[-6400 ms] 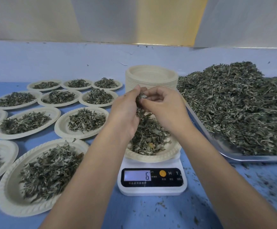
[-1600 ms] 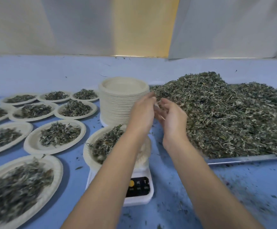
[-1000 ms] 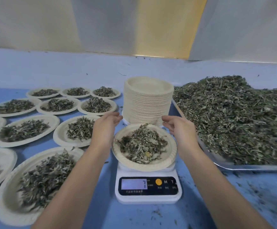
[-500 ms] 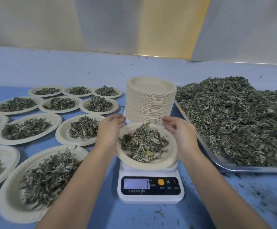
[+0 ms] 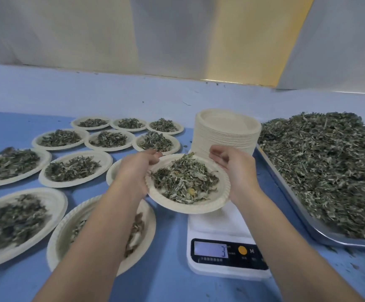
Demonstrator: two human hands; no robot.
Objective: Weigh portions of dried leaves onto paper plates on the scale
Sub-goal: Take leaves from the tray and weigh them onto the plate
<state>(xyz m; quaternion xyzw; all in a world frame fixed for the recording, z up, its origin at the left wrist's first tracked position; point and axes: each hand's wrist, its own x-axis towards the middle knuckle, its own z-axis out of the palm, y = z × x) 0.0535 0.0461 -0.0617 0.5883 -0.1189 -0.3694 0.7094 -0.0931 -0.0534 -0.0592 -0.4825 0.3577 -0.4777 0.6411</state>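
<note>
Paper plate [image 5: 177,207] of dried leaves [image 5: 185,182] hangs tilted just above the scale [image 5: 220,223], off to its left; left hand [image 5: 136,174] grips the left rim; right hand [image 5: 237,171] curls at the right rim, hold unclear; light, flimsy, loose load, so both rims and level; filled plates [image 5: 53,201] crowd left, plate stack [image 5: 225,138] behind, tray [image 5: 303,216] right.

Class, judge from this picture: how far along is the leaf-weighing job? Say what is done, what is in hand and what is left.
Done: many filled plates lie at left. In hand: the left hand grips a filled plate hanging over the left edge of the scale; the right hand is at its other rim. Left: a tall stack of empty plates and a heaped tray of leaves.
</note>
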